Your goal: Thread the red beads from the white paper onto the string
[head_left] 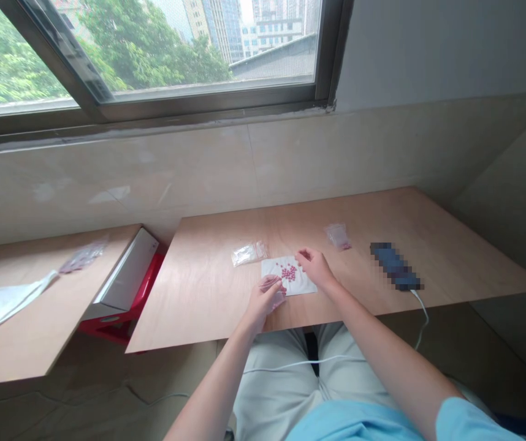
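Now | left fingers [268, 295] curled on plastic bag [279, 300] | right fingers [303, 256] pinched

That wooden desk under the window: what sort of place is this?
Probably an upper-floor city room used as a plain workspace. The window looks over treetops to high-rise towers, bare plywood boards serve as desks, and a blurred device lies on a white cable.

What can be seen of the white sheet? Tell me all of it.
The white sheet is thin, flat and rectangular, of paper or plastic, lying askew on the wooden desk. Small red beads cluster at its middle. The left hand, holding a clear bag, overlaps its near corner; the right hand reaches its far edge.
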Demonstrator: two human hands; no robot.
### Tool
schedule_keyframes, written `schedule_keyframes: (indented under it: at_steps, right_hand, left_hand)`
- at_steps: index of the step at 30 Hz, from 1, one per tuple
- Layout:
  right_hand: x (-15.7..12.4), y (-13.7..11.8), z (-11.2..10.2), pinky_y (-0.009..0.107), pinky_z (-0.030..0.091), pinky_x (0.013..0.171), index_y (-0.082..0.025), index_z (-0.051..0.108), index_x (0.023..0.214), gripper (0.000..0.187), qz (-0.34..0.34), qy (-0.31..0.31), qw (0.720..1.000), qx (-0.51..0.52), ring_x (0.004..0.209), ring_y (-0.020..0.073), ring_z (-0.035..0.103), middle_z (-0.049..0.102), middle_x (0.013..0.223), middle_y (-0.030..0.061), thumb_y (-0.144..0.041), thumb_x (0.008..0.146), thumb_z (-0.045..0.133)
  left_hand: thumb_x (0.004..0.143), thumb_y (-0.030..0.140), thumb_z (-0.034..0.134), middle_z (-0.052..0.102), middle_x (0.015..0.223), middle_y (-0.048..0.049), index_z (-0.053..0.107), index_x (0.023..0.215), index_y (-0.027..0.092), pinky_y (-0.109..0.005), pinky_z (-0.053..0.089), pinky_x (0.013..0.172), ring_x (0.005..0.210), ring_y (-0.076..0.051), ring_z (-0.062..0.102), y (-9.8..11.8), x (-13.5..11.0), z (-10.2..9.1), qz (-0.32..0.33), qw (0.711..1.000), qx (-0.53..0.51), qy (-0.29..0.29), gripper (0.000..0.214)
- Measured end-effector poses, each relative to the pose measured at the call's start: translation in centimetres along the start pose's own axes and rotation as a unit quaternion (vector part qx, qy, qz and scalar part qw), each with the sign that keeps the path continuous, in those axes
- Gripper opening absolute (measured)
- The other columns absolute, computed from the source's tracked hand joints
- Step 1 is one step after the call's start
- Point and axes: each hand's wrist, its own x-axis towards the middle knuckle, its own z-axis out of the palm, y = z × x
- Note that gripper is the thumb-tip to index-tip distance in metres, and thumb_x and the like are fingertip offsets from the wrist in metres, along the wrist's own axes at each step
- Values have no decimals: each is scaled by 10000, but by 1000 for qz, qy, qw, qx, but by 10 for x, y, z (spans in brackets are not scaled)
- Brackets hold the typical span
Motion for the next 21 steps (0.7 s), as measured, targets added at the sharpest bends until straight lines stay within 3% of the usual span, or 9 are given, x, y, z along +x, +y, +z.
schedule_keyframes:
  at_steps: [4, 10, 16, 21]
  right_hand:
    - [-25, -42, 7, 263, 488, 669, -185, 671, 914, 225, -47, -77, 996, 18, 714, 161, 631, 692, 844, 28, -393, 913, 587]
    - [-46, -79, 6, 303, 491, 847, -216, 733, 891, 92, -132, -171, 972, -88, 917, 182, 637, 681, 1009, 51, -241, 870, 647]
    - [-50, -65, -28, 304, 494, 823, -216, 730, 949, 167, -89, -113, 987, -76, 908, 189, 652, 718, 998, 50, -304, 918, 591]
    - [-74, -30, -64, 299, 491, 738, -197, 734, 943, 221, -7, -133, 989, -59, 792, 189, 649, 733, 916, 42, -372, 897, 607]
  left_hand:
    - [818, 492, 740, 682, 923, -74, 624, 1031, 182, -249, 502, 682, 808, -169, 661, 3, -4, 7, 26, 999, 37, -27, 393]
    - [848, 503, 697, 690, 1058, -101, 652, 1158, 193, -283, 518, 742, 937, -214, 648, 15, -15, 18, 56, 995, 53, -57, 441]
    - [890, 524, 638, 701, 1052, -108, 693, 1074, 175, -372, 524, 913, 1016, -238, 655, 20, -18, 16, 66, 993, 73, -61, 398]
    - [950, 575, 501, 704, 1196, -156, 693, 1214, 176, -461, 486, 1010, 1154, -298, 641, 18, -18, 23, 42, 995, 36, -85, 516]
